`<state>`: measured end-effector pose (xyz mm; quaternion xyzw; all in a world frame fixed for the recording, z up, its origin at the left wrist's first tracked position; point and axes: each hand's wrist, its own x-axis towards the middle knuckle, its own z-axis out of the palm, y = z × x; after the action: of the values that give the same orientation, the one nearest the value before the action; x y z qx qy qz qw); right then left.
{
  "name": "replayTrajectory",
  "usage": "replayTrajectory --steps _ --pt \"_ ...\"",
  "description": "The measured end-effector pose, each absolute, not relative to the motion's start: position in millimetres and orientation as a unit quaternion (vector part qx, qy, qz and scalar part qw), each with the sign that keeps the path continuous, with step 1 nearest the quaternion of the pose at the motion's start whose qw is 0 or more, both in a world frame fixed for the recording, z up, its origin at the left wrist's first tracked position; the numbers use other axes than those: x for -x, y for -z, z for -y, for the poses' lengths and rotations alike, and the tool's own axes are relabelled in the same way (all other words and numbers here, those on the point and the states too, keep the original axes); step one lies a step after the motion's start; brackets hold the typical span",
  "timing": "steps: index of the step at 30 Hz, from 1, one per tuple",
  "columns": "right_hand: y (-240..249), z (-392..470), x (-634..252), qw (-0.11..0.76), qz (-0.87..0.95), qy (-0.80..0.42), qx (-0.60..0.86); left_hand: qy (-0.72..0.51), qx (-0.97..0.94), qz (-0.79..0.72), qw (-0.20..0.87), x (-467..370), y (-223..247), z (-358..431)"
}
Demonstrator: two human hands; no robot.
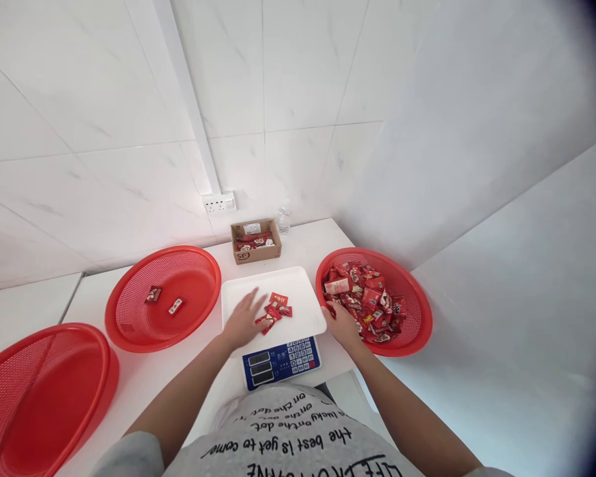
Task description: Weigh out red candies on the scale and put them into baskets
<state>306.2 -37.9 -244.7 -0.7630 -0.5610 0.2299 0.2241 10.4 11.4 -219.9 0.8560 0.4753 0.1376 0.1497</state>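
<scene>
My left hand (246, 320) hovers at the left part of a white tray (298, 283), its fingers spread. Several small red candy packets (278, 310) lie in a loose cluster by its fingertips. The tray rests on a digital scale with a blue keypad panel (282, 363). At the left rim of the right-hand red basket (422, 318), my right hand (342, 323) has its fingers curled inward. What those fingers hold is hidden. This basket is heaped with red packets (372, 298).
On the left, one red basket (191, 291) contains two small packets; another red basket (54, 404) stands nearer me. Behind the tray are a cardboard box (255, 255) of red packets and a clear glass (283, 220). A socket strip (218, 202) is on the tiled wall.
</scene>
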Motion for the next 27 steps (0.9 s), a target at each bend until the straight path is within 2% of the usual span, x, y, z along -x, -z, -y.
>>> replayTrajectory --steps 5,14,18,27 --pt "242.1 38.0 -305.5 0.212 0.556 -0.236 0.768 -0.081 -0.910 -0.378 0.147 -65.4 228.0 -15.4" --pt "239.3 41.0 -305.1 0.211 0.563 -0.233 0.764 -0.087 -0.869 -0.463 0.151 -68.6 224.1 -21.4" --pt "242.3 40.8 -305.8 0.208 0.560 -0.231 0.768 -0.127 -0.812 -0.554 0.134 -38.1 209.3 -30.3" --pt "240.6 40.2 -304.5 0.192 0.568 -0.229 0.767 -0.168 -0.661 -0.725 0.097 92.0 176.5 -41.6"
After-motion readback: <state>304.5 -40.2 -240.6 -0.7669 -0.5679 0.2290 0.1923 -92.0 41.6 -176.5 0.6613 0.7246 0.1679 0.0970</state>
